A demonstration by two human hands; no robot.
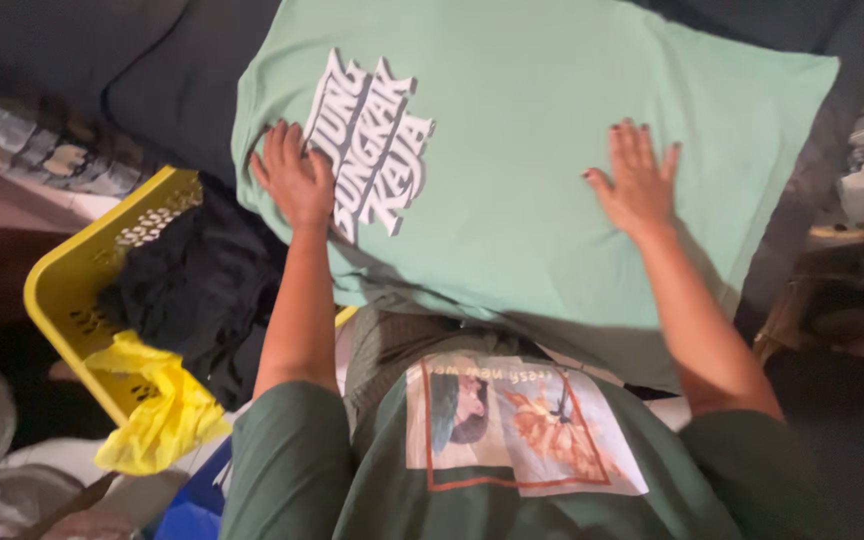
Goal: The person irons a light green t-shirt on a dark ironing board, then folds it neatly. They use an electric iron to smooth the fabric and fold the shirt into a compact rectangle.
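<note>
A mint-green T-shirt [512, 130] with a white and grey printed design lies spread flat on a dark cushioned surface [152, 70]. My left hand [294, 178] rests palm down on the shirt's left part, beside the print, fingers apart. My right hand [638, 180] presses flat on the shirt's right part, fingers spread, nails painted dark. Neither hand holds anything. My own dark green shirt with a picture print fills the bottom of the view.
A yellow plastic laundry basket [72, 280] stands at the left, holding black clothes [192, 290] and a yellow garment [157, 405] hanging over its rim. Patterned fabric lies at the far left. Grey objects and a wooden piece sit at the right edge.
</note>
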